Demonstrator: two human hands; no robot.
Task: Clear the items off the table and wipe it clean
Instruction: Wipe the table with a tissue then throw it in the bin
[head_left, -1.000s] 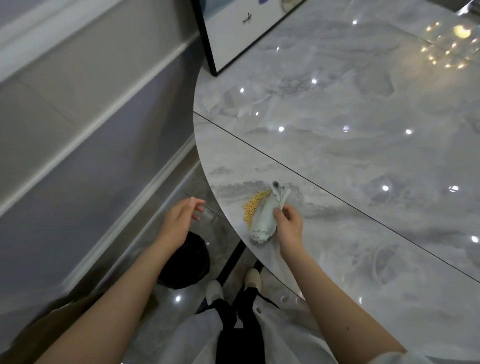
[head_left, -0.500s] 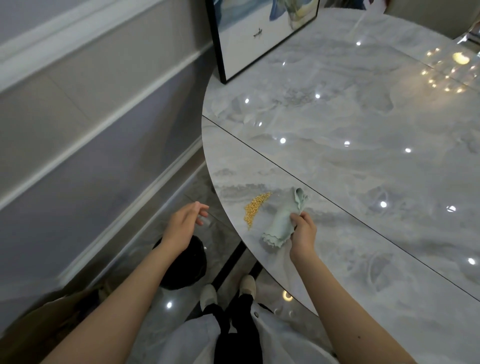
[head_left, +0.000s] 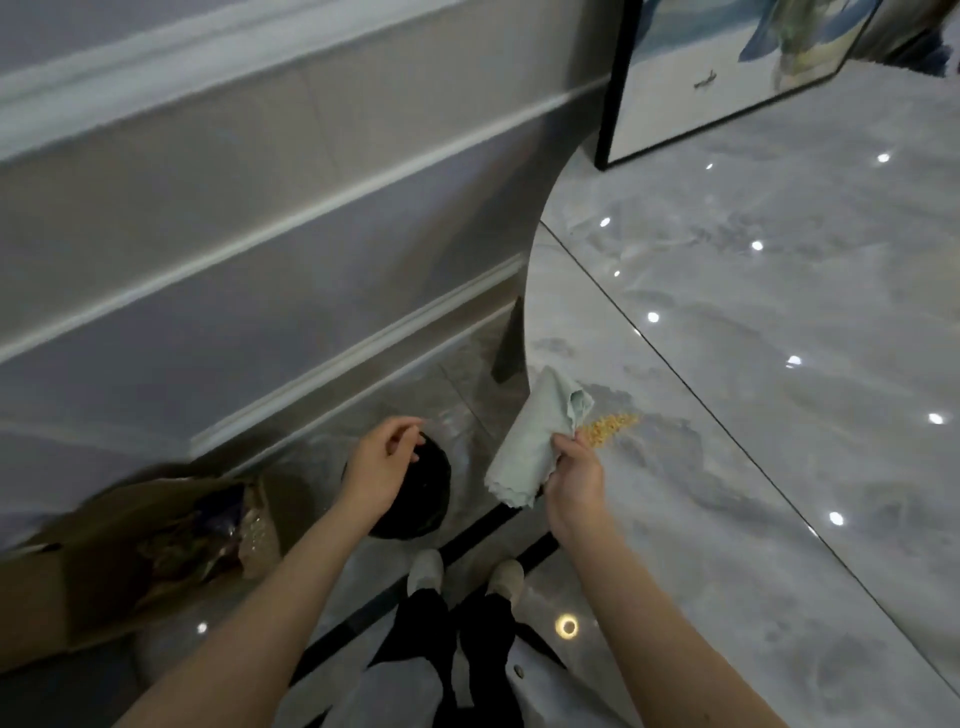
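Observation:
My right hand (head_left: 574, 480) grips a pale green cloth (head_left: 530, 441) at the curved near edge of the grey marble table (head_left: 779, 364). The cloth hangs partly over the edge. A small heap of yellow crumbs (head_left: 608, 427) lies on the table just right of the cloth, close to my fingers. My left hand (head_left: 379, 465) hovers off the table with loosely curled fingers, holding nothing, above a black bin (head_left: 421, 499) on the floor.
A black-framed picture (head_left: 727, 73) stands on the table against the wall at the back. An open cardboard box (head_left: 130, 561) with packets sits on the floor at the left. My feet (head_left: 462, 571) stand beside the table edge. A dark table leg (head_left: 511, 343) shows below the rim.
The view has swung left. My right hand has carried the cloth from the right of the crumbs to their left, out over the table's edge. My left hand stays above the bin.

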